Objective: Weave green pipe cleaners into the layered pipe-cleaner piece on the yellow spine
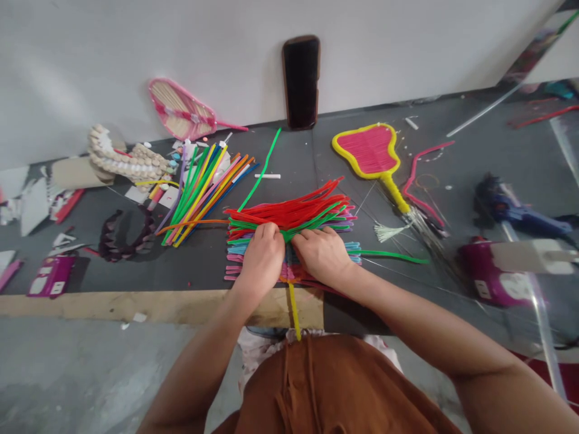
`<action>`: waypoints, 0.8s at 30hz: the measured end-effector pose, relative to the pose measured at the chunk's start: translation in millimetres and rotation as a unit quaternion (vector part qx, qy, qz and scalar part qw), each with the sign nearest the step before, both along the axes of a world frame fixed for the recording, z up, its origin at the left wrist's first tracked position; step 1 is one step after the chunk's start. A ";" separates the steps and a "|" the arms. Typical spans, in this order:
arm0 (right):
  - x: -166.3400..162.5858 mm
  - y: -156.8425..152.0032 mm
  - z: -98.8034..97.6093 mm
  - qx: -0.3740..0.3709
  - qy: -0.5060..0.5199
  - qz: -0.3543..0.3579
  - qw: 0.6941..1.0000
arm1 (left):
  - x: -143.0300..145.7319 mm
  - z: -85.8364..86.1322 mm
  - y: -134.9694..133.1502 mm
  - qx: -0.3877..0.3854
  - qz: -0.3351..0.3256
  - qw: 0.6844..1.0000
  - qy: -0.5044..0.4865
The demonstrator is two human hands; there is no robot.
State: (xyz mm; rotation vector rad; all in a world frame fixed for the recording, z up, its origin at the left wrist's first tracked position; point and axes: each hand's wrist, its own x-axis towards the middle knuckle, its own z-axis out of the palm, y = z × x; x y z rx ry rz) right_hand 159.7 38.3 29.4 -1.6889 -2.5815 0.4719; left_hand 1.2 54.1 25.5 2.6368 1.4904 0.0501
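My left hand (262, 256) and my right hand (322, 253) lie side by side, fingers curled, on a woven panel of pipe cleaners (298, 226). The panel has red strands on top, then green, purple, blue and pink rows. Both hands pinch a green strand (312, 224) at the panel's middle. A yellow stem (294, 310) runs down from under the hands past the table's front edge.
A loose bundle of coloured pipe cleaners (203, 193) lies to the left. A pink and yellow fan (373, 150) lies at the right, a pink-rimmed fan (183, 111) leans on the wall, a phone (301, 81) stands against it. Glue guns (511, 208) sit far right.
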 end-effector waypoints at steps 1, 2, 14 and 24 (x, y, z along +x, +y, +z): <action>1.6 -0.5 0.7 0.001 0.001 0.003 1.000 | 1.1 1.2 -1.0 -0.001 0.001 1.000 0.008; 3.8 -1.2 1.9 0.002 0.000 0.006 1.000 | 1.9 2.0 -2.1 -0.005 0.003 1.000 0.010; 23.1 -4.0 16.7 -0.002 -0.064 0.009 0.998 | -5.9 -12.5 -6.7 0.027 -0.004 0.999 -0.044; 4.0 0.5 19.3 0.003 -0.107 0.021 0.994 | -23.5 -28.9 -6.9 0.038 -0.020 0.984 -0.171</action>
